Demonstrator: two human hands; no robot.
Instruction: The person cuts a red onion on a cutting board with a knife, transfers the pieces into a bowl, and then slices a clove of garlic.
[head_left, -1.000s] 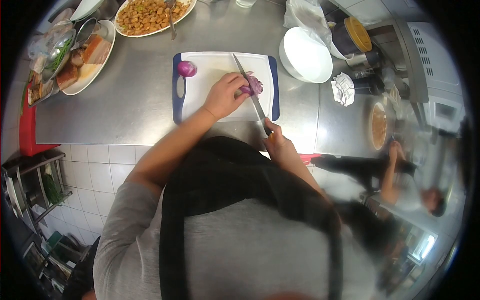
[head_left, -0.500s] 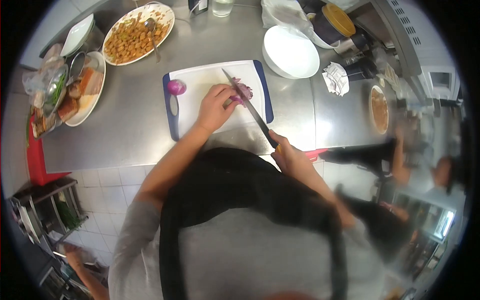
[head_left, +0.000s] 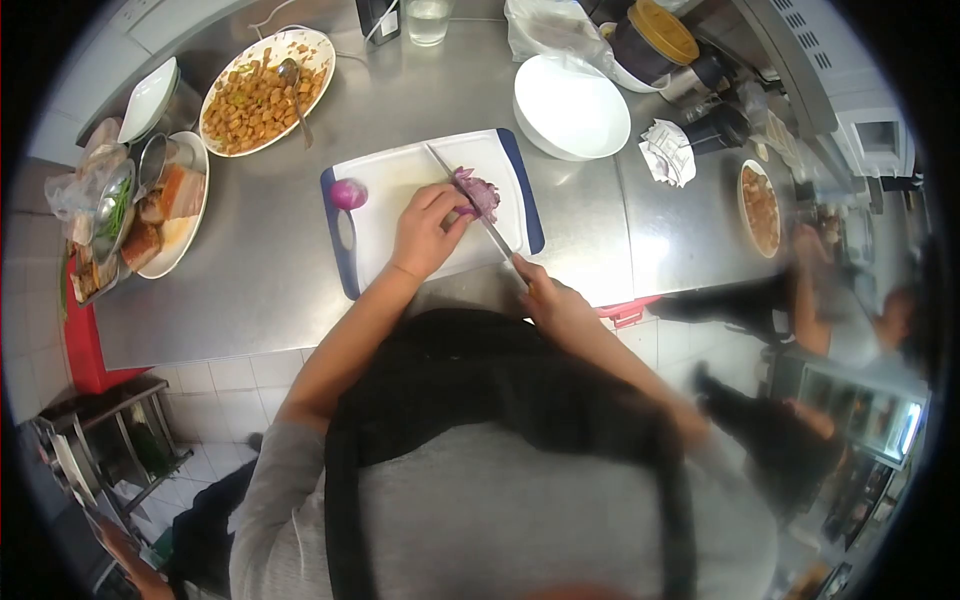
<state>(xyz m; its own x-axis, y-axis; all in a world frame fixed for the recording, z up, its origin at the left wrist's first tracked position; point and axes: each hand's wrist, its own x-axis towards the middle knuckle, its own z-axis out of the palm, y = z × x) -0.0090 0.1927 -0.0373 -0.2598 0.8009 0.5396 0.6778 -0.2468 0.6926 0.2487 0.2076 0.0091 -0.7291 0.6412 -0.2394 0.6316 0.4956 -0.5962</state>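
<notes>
My right hand is wrapped round the handle of a long kitchen knife. Its blade slants across a white cutting board with dark blue ends. Against the blade's left side, my left hand holds a piece of red onion down with bent fingertips. Chopped red onion lies in a small heap, mostly right of the blade. A purple onion piece, rounded side up, rests at the board's left end near the handle slot.
A plate of diced food with a spoon sits back left, beside a plate of meat. A white bowl stands behind the board's right end. Farther right are crumpled paper and an oval dish. Other people stand at right and lower left.
The knife and my right hand have shifted slightly left and forward over the board. My left hand stays on the onion. The view has tilted a little, and a person at lower left has moved.
</notes>
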